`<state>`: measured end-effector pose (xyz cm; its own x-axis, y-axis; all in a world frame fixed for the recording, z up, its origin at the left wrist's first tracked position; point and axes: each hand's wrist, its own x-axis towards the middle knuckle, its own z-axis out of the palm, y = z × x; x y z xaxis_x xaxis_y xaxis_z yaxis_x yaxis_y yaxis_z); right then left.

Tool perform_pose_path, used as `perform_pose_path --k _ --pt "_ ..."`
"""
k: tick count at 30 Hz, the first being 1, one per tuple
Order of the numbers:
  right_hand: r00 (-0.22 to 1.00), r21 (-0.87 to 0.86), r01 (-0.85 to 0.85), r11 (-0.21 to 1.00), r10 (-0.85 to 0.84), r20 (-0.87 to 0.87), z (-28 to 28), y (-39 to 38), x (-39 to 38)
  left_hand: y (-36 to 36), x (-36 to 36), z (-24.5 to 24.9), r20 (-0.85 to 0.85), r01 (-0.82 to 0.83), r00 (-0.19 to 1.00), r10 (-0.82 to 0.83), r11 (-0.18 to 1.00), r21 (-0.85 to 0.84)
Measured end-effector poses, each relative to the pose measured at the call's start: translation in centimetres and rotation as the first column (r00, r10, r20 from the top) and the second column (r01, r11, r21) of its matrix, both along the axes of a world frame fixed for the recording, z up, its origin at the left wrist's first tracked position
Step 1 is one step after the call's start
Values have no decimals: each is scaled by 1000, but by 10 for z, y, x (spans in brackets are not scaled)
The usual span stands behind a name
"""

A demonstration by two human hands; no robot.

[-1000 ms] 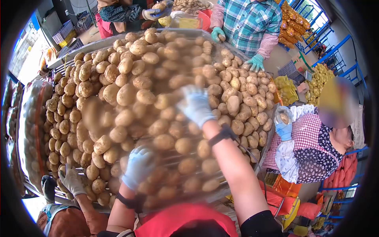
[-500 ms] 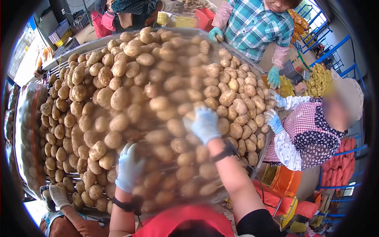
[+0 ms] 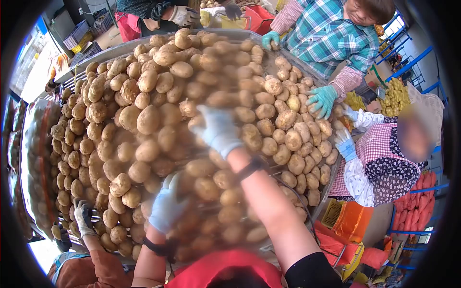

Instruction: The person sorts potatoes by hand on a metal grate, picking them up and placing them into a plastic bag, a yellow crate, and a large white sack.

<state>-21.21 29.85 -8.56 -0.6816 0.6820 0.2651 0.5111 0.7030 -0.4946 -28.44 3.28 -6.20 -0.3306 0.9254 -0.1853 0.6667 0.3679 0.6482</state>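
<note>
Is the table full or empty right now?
Full, or nearly so: potatoes crowd the table almost to its rim, many lying against one another, with little bare surface showing between them.

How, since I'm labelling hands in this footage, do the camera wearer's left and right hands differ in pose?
The right hand reaches farther out over the potatoes; the left hand is closer in.
The right hand's fingers point up and left in the picture; the left hand's point mostly upward.
More of the right arm shows than of the left arm.
Both hands wear pale blue gloves.
</note>
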Motion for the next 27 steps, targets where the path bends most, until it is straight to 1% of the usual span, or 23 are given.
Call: perform_pose_path --k 1,2,5,7,9,10,11,13,15,17,19,20,21,22,23,24,25,26,27 --pt "1000 31 15 999 -16 26 9 -16 -12 0 1 2 25 -8 1000 8 1000 -15" --pt "995 -19 101 995 -101 15 1 -22 -23 1 2 2 73 -31 997 32 999 -15" --pt "952 -44 116 992 -98 290 -4 -4 -21 -2 -1 -4 42 -22 999 24 999 -45" --pt "950 119 81 990 -113 291 5 -2 1 -6 -2 -7 41 -24 999 26 999 -40" --pt "984 252 111 961 -142 108 2 -3 30 -8 0 -7 53 -31 998 32 999 -24" --pt "981 274 132 952 -166 104 1 -2 45 -9 -1 -11 86 -35 996 34 999 8" --pt "976 298 158 942 -195 100 1 1 61 -10 0 -12 94 -42 995 42 999 -1" --pt "921 364 337 868 -384 63 -14 28 106 -8 0 -12 102 -49 993 50 999 -10" --pt "791 212 524 825 -564 237 -16 55 161 -9 1 -12 84 -54 995 56 998 -31" --pt "794 339 451 826 -544 270 -6 82 192 -8 2 -12 60 -57 996 61 997 -56" --pt "627 364 508 781 -625 466 16 97 198 -10 2 -18 57 -51 997 54 997 -49" --pt "571 342 585 735 -673 470 12 99 195 -8 1 -20 50 -47 998 50 998 -41" --pt "592 374 556 742 -670 449 15 88 182 -4 0 -17 49 -51 997 53 997 -55" --pt "766 334 434 837 -538 353 25 57 165 -3 1 -13 51 -51 997 55 996 -78" --pt "864 275 285 918 -371 342 32 21 142 -1 3 -12 56 -49 997 55 994 -102" --pt "910 178 131 975 -190 368 22 -19 131 -1 2 -18 57 -58 996 63 994 -91" --pt "935 168 -85 982 20 354 18 -57 121 0 1 -20 59 -31 998 33 999 -31" --pt "906 50 -248 968 213 367 11 -91 117 -1 0 -24 64 -23 998 24 1000 -17" --pt "891 -36 -287 957 281 358 -9 -122 113 -1 -1 -27 68 -19 997 19 1000 0"
